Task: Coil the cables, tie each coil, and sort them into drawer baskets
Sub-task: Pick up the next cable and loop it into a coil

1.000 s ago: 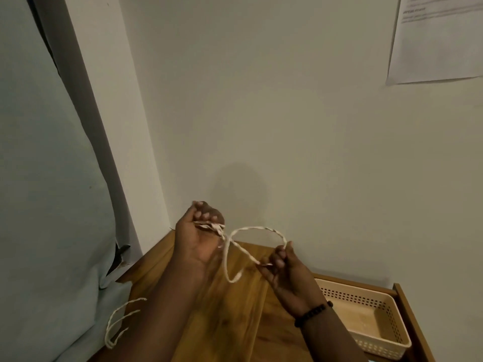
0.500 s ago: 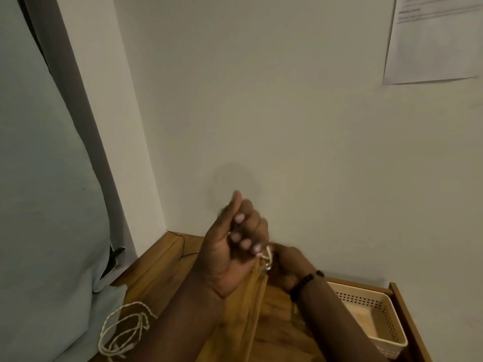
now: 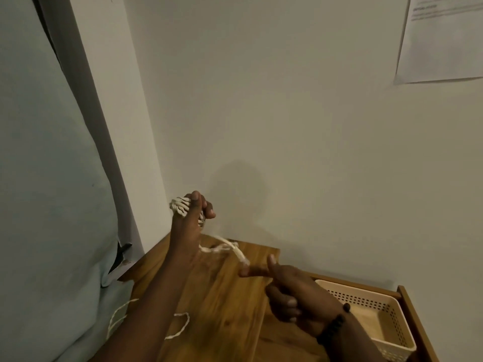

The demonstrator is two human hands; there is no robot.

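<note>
1. Pale twisted cord, our cable (image 3: 224, 248), runs between our two hands above the back edge of the wooden tabletop (image 3: 222, 304), near its back-left corner where the two walls meet.
2. We hold the left hand (image 3: 189, 223) raised, with the wound turns of the cable bunched around its fingers (image 3: 207, 209), which curl over the bundle; we judge this hand serves as the form that keeps the coil together.
3. Our right hand (image 3: 290, 291) sits lower and further right, forefinger and thumb stretched toward the free end, the other fingers curled into the palm. The end lies at the forefinger tip; whether it is truly pinched, we cannot tell.
4. The span between the hands sags a little and carries a small knot or loop midway, which suggests we are coiling or starting the tie, not yet sorting.
5. A second loose cord (image 3: 180, 326) lies on the tabletop toward its front-left edge, partly hidden under our left forearm, likely waiting its turn.
6. The cream perforated basket (image 3: 397, 343) sits in the open drawer at the right edge, apparently empty, within easy reach of the right hand for dropping in the finished coil.
7. A sheet of paper (image 3: 441, 40) hangs on the wall, upper right.
</note>
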